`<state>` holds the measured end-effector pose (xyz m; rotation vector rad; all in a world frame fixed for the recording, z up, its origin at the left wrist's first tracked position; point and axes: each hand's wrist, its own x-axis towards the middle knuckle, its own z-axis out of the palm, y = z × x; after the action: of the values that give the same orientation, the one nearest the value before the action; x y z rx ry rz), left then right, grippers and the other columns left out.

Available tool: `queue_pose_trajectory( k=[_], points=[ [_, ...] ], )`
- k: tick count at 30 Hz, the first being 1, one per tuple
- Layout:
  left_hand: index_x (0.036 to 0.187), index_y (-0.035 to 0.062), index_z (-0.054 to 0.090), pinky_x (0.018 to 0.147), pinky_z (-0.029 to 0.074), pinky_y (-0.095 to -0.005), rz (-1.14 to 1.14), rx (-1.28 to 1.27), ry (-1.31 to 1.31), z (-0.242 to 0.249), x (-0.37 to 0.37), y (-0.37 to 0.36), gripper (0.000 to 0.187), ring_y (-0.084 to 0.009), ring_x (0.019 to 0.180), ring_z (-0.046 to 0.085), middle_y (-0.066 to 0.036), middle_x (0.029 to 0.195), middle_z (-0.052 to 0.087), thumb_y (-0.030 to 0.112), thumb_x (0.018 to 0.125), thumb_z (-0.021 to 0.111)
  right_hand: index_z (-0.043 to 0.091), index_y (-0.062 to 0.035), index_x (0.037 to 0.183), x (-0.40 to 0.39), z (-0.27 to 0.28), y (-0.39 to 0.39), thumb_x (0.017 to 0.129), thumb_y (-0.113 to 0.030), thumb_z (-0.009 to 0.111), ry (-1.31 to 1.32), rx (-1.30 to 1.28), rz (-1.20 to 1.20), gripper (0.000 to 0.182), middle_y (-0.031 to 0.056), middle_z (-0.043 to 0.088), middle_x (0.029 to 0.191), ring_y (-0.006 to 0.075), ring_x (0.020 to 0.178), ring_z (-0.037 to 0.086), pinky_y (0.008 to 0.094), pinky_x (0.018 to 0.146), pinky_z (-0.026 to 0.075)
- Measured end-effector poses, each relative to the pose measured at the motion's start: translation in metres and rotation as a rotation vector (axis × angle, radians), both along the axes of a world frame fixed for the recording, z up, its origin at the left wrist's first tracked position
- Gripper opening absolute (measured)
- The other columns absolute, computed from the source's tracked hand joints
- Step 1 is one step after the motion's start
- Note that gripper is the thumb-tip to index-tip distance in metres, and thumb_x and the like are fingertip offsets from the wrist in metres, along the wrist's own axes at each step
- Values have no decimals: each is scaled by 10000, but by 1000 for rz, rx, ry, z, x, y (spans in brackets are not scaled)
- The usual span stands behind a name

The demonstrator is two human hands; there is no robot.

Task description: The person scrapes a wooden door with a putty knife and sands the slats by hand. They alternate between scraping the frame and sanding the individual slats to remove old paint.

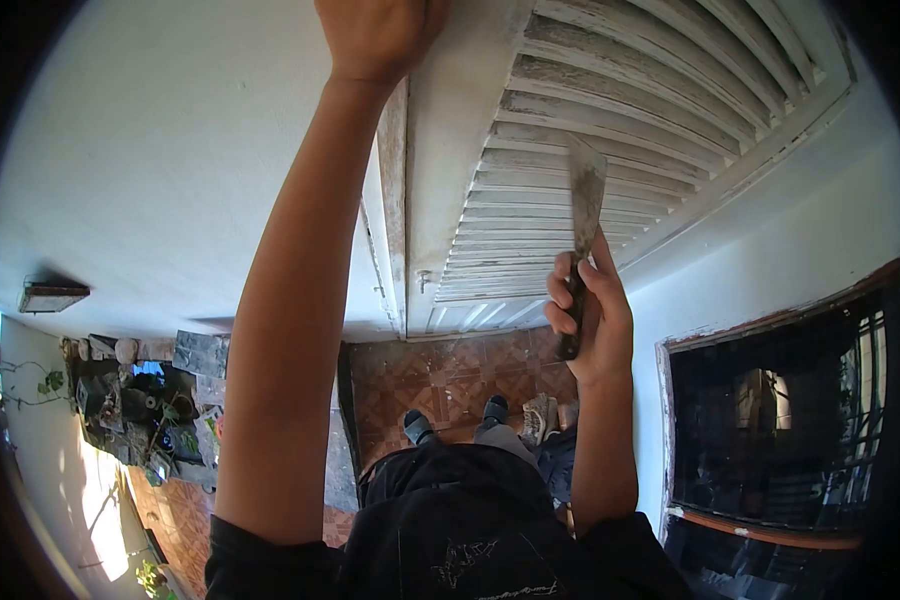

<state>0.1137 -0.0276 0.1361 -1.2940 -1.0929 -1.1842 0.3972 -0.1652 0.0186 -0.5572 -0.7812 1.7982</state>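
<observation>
My right hand (604,322) is closed around the dark handle of a putty knife (588,195). Its broad, stained metal blade points upward, in front of the slats of a white louvered door (458,120). Paint on the slats looks worn and dirty. High on the left, my left hand (378,35) is raised near the door's edge and frame. The top of the picture cuts off its fingers, so what they touch or hold is hidden.
A window with dark panes (770,430) is at the right. Stone blocks and plants (160,420) stand lower left, below a wall fixture (54,296). Shoes (538,418) and a dark cloth bundle (558,465) lie on the patterned tile floor (440,375) near my feet.
</observation>
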Motion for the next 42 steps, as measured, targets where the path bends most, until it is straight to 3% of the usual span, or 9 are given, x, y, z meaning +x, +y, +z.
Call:
queue_pose_trajectory(
  k=[1,4,8,18,31,34,37,39,42],
  points=[
    [1489,86,411,1195,183,-495,-7,5,6,0,0,1,537,-284,1488,273,-108,1540,420,330,1015,474,92,-206,1601,-4,1,1,1005,-83,473,6,5,-7,718,84,547,898,97,640,493,196,420,404],
    [1505,92,385,1197,179,-499,25,-26,-13,1,2,1,550,-285,1492,266,-98,1543,419,333,1018,467,71,-412,1589,-16,2,13,1025,-64,392,179,70,145,736,88,501,890,65,554,408,172,368,378],
    [1512,99,375,1196,184,-498,-15,-6,-36,1,1,1,551,-288,1493,264,-76,1551,416,342,1024,456,50,-421,1585,-25,2,35,1052,-85,338,235,168,235,694,79,489,886,31,444,324,133,272,276],
    [1494,89,404,1188,202,-489,-12,19,-24,1,1,2,523,-284,1485,278,-101,1541,424,317,1025,443,277,-461,1535,-37,20,40,1059,-70,322,446,-123,242,617,25,467,856,27,462,334,131,285,318],
    [1461,111,452,1196,198,-485,16,19,-8,3,6,1,496,-280,1475,293,-148,1531,419,328,1016,467,272,-431,1542,-39,17,38,1050,-63,331,265,-151,152,618,24,457,836,28,470,348,130,295,339],
    [1459,125,462,1196,198,-481,-596,-112,-329,4,13,-10,495,-273,1474,295,-145,1528,422,336,1012,482,195,-436,1561,-35,7,44,1013,-28,345,326,-228,236,699,16,442,825,30,492,360,135,300,336],
    [1462,127,463,1196,196,-480,-601,-162,-349,3,11,-10,502,-267,1475,292,-142,1531,420,334,1006,497,165,-426,1571,-37,-1,38,1002,-37,377,221,-196,219,721,13,435,823,31,475,355,137,303,324],
    [1473,132,451,1194,192,-480,-19,14,-48,2,3,0,525,-263,1483,277,-137,1537,414,335,994,521,177,-353,1589,-40,-4,15,1036,-154,443,-136,-95,123,645,-6,422,787,39,434,360,170,321,290],
    [1463,143,466,1189,200,-477,-70,2,-72,2,6,-2,515,-272,1485,277,-89,1555,407,313,983,540,176,-243,1603,-30,-34,-17,1056,-236,470,-123,-201,127,621,16,498,758,58,458,414,216,366,346]
  ],
)
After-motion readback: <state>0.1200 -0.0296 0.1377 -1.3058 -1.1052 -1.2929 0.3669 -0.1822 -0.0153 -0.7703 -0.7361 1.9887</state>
